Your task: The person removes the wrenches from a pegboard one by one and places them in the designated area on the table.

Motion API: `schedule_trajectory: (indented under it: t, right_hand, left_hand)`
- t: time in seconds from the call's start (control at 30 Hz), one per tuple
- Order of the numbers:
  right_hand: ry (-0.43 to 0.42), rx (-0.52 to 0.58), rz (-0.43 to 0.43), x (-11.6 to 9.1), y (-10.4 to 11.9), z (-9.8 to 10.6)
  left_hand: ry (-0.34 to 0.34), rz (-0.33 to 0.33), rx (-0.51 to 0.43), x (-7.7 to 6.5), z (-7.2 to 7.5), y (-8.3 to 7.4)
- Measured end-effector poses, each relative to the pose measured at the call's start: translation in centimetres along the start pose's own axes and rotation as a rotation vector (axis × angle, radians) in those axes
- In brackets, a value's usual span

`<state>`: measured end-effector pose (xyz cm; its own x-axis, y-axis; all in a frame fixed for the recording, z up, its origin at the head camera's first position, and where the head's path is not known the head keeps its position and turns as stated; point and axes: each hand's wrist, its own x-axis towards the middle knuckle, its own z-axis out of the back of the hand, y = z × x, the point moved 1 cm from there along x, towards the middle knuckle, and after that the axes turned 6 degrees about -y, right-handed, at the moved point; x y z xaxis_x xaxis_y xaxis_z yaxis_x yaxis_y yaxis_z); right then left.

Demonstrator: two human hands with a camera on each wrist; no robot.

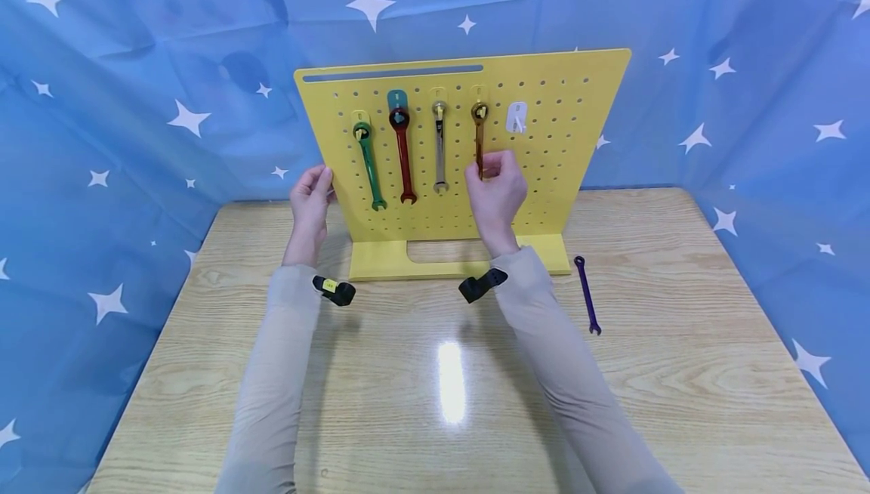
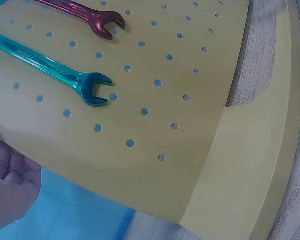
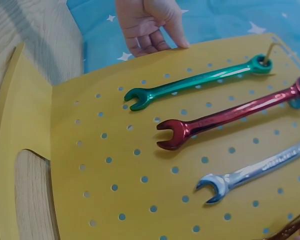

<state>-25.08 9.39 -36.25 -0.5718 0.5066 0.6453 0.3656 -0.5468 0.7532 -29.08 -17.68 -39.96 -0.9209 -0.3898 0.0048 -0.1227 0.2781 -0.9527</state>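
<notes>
Copper-coloured wrench (image 1: 479,139) pinched at its lower end

The right hand's (image 1: 499,188) thumb and fingers grasp the wrench, which hangs on the yellow board (image 1: 544,211), its ring around a yellow hook (image 1: 479,91). The left hand (image 1: 313,203) grips the board's left edge, thumb in front, fingers behind. The wrench looks like polished metal: probably stiff, sturdy, fairly heavy for its size and a little slippery, so the middle of the handle should give the surest hold. The board seems stiff but light enough to need steadying.

Leftward hang a silver wrench (image 1: 439,150), a red wrench (image 1: 403,158) and a green wrench (image 1: 370,165); rightward is a white hook (image 1: 516,118). A purple wrench (image 1: 587,297) lies on the table (image 1: 714,365).

The silver and green handles carry lettering, too blurred to read; a yellow sticker (image 1: 330,285) at the left wrist is also illegible.
</notes>
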Motion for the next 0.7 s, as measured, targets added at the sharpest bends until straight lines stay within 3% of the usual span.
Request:
schedule_trajectory:
  t: [0.7]
  right_hand:
    - [0.026,0.018,0.043,-0.3,0.9,1.4]
  left_hand:
    - [-0.001,0.017,0.018,-0.1,0.0,-0.2]
